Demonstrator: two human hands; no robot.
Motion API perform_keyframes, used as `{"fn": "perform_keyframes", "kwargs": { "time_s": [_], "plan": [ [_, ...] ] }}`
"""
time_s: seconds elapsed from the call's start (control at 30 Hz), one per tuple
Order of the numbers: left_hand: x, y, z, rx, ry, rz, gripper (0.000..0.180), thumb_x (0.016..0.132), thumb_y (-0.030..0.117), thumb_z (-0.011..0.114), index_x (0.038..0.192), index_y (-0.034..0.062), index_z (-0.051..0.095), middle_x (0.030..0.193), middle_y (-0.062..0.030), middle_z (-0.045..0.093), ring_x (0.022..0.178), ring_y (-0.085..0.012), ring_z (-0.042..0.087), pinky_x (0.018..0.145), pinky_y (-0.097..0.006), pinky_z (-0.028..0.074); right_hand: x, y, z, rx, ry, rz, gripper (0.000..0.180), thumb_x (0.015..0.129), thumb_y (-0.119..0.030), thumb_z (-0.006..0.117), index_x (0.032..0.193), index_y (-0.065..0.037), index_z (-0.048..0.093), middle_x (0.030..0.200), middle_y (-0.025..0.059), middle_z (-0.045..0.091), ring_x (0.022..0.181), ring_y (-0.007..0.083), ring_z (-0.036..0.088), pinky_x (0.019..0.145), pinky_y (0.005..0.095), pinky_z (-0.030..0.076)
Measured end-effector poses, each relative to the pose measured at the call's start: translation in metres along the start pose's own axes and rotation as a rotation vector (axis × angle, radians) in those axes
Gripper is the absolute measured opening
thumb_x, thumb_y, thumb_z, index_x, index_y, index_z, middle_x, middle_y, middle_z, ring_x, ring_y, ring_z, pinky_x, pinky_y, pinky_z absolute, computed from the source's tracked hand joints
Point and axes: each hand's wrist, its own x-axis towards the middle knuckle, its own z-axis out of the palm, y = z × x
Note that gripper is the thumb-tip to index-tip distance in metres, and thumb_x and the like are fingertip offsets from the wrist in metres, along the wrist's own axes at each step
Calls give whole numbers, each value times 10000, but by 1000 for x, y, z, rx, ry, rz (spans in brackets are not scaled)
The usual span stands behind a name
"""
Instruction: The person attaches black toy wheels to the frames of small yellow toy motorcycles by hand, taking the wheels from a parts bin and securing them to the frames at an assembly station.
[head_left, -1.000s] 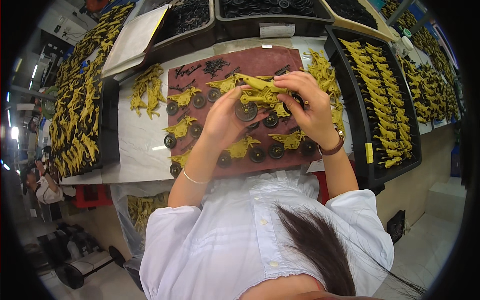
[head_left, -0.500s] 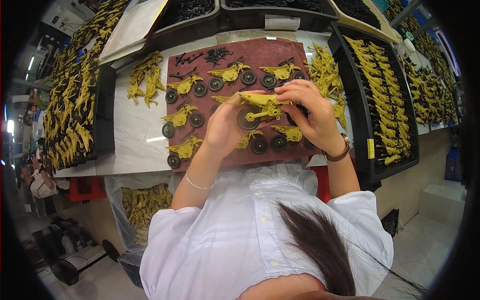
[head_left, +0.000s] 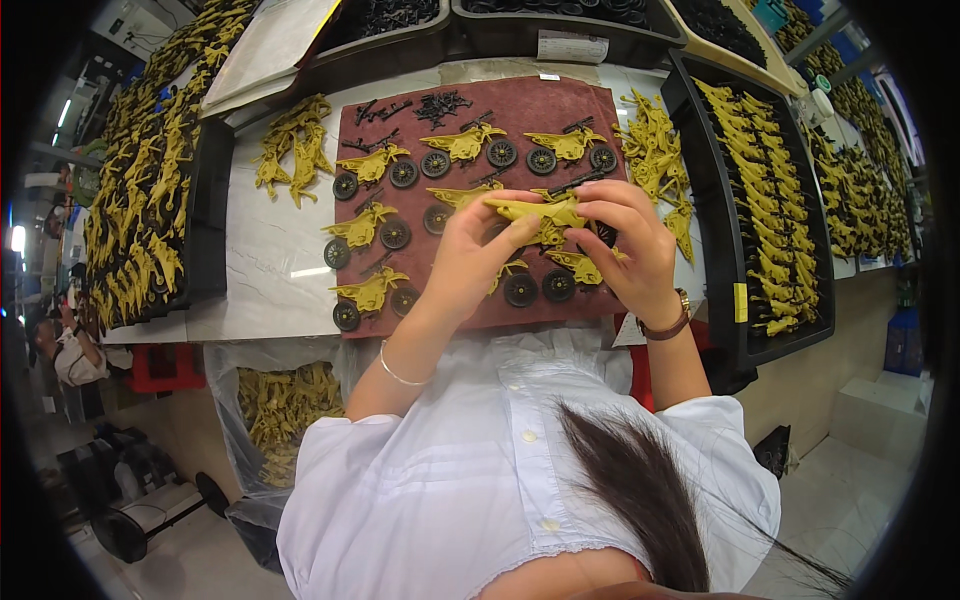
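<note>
Yellow toy motorbike (head_left: 552, 212) is hanging above the maroon cloth (head_left: 555, 100), between the left hand (head_left: 472, 243) pinching its left end and the right hand (head_left: 637, 240) gripping its right

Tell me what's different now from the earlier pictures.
Since the first picture, the left hand and right hand have brought the yellow toy motorcycle toward the wearer, uncovering the far row. The left thumb now lies against its yellow body, and its left-side wheel, plain before, is largely covered. Neither hand let go. The laid-out motorcycles, red-brown mat and black tray stayed put.
</note>
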Motion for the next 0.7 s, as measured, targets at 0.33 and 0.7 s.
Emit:
{"fn": "perform_keyframes", "kwargs": {
  "time_s": [0.33, 0.7],
  "plan": [
    [-4, -3, 2, 235, -72, 197, 288, 907, 93, 602, 1174, -1, 552, 1079, -60, 619, 967, -91, 581, 810, -238, 489, -17, 9, -3, 860, -41, 635, 385, 819, -13, 702, 1166, 42, 545, 1088, 73, 606, 999, 123, 570, 851, 265, 476],
    [4, 14, -11, 153, -142, 67, 349, 881, 52, 622, 1213, -24, 545, 1098, -83, 632, 977, -126, 603, 858, -273, 495, -21, 9, 10, 882, -1, 665, 298, 848, -17, 677, 1119, 43, 570, 1059, 85, 634, 952, 117, 594, 819, 268, 495]
  ]
}}
